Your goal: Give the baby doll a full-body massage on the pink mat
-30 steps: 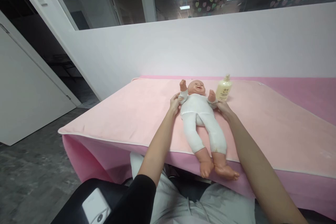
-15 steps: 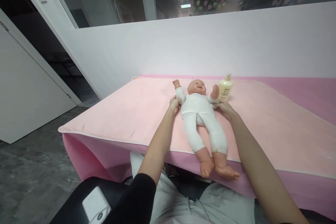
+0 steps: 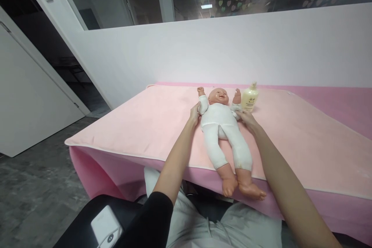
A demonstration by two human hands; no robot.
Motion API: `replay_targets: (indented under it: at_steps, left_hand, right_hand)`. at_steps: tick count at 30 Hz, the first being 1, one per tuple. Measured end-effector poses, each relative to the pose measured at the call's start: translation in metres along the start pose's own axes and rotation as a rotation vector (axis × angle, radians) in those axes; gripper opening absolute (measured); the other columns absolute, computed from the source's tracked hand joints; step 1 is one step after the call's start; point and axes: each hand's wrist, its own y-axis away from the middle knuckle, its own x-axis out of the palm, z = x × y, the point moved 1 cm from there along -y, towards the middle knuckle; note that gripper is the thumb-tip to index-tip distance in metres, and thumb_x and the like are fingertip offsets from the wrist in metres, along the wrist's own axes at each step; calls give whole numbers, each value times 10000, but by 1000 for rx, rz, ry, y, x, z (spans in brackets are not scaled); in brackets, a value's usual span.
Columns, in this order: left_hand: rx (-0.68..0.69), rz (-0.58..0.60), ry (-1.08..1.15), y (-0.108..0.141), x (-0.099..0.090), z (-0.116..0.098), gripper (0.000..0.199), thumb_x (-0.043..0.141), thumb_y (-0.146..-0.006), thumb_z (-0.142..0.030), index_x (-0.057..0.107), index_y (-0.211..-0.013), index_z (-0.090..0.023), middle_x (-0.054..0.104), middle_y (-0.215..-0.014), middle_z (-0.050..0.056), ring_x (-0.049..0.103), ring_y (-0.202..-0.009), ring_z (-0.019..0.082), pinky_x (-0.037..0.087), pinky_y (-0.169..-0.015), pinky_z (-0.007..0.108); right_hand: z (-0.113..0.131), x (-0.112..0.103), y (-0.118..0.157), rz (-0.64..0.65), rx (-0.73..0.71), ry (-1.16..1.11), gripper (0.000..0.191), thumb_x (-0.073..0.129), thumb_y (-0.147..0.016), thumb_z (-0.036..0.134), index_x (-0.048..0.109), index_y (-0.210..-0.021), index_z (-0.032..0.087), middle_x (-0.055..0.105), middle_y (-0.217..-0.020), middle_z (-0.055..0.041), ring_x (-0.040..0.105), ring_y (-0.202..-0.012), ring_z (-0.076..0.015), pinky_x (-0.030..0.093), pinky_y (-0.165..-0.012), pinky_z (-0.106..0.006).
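A baby doll (image 3: pixel 219 115) with a white cloth body lies on its back on a pink padded cover (image 3: pixel 139 124). Its head points to the wall and its bare feet hang past the front edge. My left hand (image 3: pixel 195 114) is closed on the doll's arm at the left, near the elbow. At the other side, my right hand (image 3: pixel 246 118) grips the doll's other arm, its fingertips partly hidden by the sleeve. Both doll arms are bent upward beside the head. A pale yellow pump bottle (image 3: pixel 250 97) stands just beyond my right hand.
Behind the table rises a white wall (image 3: pixel 232 50) with a window above it. A white device (image 3: pixel 107 226) lies on a black surface by my left elbow. To the left are a door (image 3: pixel 35 97) and grey floor (image 3: pixel 37 190).
Both doll arms have swung inward and up, closer to its head. My left hand has shifted slightly right with one arm; my right hand has moved only a little.
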Motion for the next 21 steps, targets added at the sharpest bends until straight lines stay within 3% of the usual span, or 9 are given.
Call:
replay_targets:
  at_steps: [4,8,10,12,16,21]
  left_hand:
    - [40,4,-92,2,-1,-1,276,679,-664,-197,644,-935,-161,640,-697,4,544,-552,100,404,-511,204]
    - [75,17,-114,-1,-5,3,359,600,-532,-27,656,-862,-159,701,-908,46,586,-611,96,416,-527,193]
    - [128,-9,-120,-4,-7,6,262,577,-521,-18,636,-745,-142,695,-1044,68,581,-613,76,409,-521,184]
    - [147,-18,-139,-5,-7,8,234,576,-535,-25,642,-730,-137,697,-1029,73,553,-569,57,378,-491,176]
    - [159,-12,-131,-3,-4,7,404,650,-576,-34,677,-962,-151,694,-825,39,557,-562,66,412,-523,178]
    - [151,6,-47,-3,-4,5,447,787,-656,-195,635,-1074,-156,686,-877,42,618,-651,87,476,-586,187]
  right_hand:
    - [-2,-3,-1,-21,33,33,292,720,-675,345,695,-878,138,702,-951,-61,645,-804,-136,532,-705,-230]
    - [2,-7,5,83,26,-33,271,735,-580,203,712,-844,148,707,-946,-60,652,-809,-159,547,-719,-253]
    - [4,-8,7,67,28,-43,261,666,-567,135,727,-820,153,709,-949,-61,653,-806,-157,544,-714,-245]
    - [3,-7,7,30,28,-51,292,598,-563,112,739,-815,160,709,-960,-57,654,-824,-148,539,-731,-235]
    - [2,-4,5,53,-27,-55,351,618,-561,140,742,-887,179,706,-988,-36,650,-885,-148,531,-774,-234]
    - [6,1,9,3,-75,65,314,726,-625,296,716,-912,168,695,-1029,-41,631,-939,-156,507,-767,-222]
